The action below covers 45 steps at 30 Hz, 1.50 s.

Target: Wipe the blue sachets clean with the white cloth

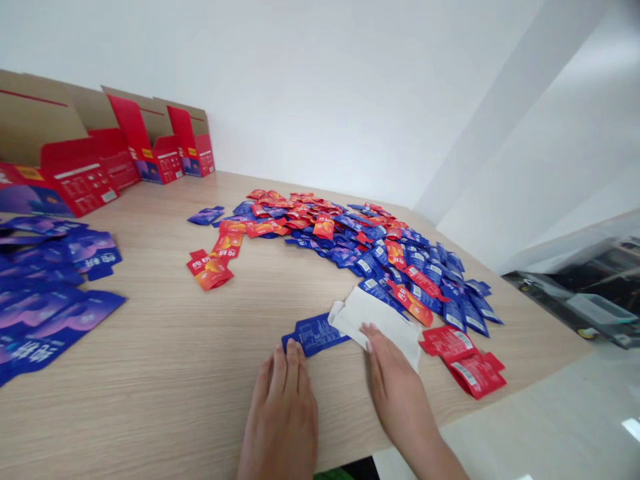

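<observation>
A single blue packet point(315, 335) lies flat on the table, small print facing up. My left hand point(283, 407) rests its fingertips on the packet's left end, fingers stretched out. Under the fingers of my right hand point(393, 380) is a folded white cloth point(383, 317), pressed over the packet's right end, which it hides. Two red packets point(470, 363) lie to the right of the cloth, back sides up. Just beyond the cloth spreads a large loose heap of blue and red packets point(345, 230).
Overlapping blue packets point(55, 293) lie along the left side. A few red-orange packets point(210, 267) lie left of the heap. Several open red cardboard boxes point(85, 180) stand at the back left. A white wall point(310, 93) rises behind the table point(190, 387); a black crate point(565, 300) is at right.
</observation>
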Available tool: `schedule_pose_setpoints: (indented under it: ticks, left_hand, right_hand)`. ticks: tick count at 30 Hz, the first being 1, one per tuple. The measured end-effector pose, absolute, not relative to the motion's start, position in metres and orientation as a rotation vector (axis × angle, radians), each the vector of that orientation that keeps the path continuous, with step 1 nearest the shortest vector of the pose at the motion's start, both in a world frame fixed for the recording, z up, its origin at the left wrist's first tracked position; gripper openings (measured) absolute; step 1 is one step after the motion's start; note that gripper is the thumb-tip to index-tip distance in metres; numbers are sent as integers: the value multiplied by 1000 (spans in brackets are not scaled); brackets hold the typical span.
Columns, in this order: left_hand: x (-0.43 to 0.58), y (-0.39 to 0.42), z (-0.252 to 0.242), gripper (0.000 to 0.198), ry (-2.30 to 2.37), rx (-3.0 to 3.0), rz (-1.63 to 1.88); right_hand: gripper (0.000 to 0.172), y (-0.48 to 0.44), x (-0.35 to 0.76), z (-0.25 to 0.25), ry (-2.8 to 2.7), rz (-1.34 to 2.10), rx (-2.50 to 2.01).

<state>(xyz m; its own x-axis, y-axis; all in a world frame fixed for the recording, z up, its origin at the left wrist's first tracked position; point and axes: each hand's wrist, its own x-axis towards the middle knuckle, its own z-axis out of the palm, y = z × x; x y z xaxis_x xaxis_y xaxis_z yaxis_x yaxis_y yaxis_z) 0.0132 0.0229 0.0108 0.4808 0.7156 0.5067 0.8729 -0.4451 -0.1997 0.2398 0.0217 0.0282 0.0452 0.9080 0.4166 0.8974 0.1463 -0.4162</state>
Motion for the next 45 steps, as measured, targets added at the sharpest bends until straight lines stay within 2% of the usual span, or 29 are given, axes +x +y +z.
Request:
schedule_pose_setpoints:
  ticks: [8,11,17,22,27,32,35,39,42,45]
  left_hand:
    - [22,55,38,48,-1523,-2450,-485]
    - [21,72,46,42,-1549,-2515,-408]
    - [-23,88,67,42,-1877,-2374,-280]
    - [-93,93,88,45,-2212,-2069,-297]
    - [-154,104,89,55,-2446,-1758,-353]
    - [-172,108,78,56,-2409,-1628,-388]
    - [-165,108,71,59,-2311,-1752,-376]
    - [-162,117,59,55,-2150,-2043,-325]
    - [-177,132,52,54,-2116,-2072,-296]
    - [-200,151,47,45,-2113,-2056,-275]
  right_hand:
    - [65,16,247,34,-1150,346,-1868]
    - [71,15,251,29,-1066,408,-1849]
    - [81,14,266,17,-979,494,-1915]
    - [77,13,275,9,-989,499,-1917]
    - [77,11,280,7,-1010,547,-1952]
    - [70,11,277,10,-1088,476,-1941]
    - [69,11,270,13,-1098,398,-1937]
    - [65,10,268,11,-1101,367,-1929]
    - [64,8,274,6,-1135,382,-1933]
    - [67,7,282,2,-1165,418,-1960]
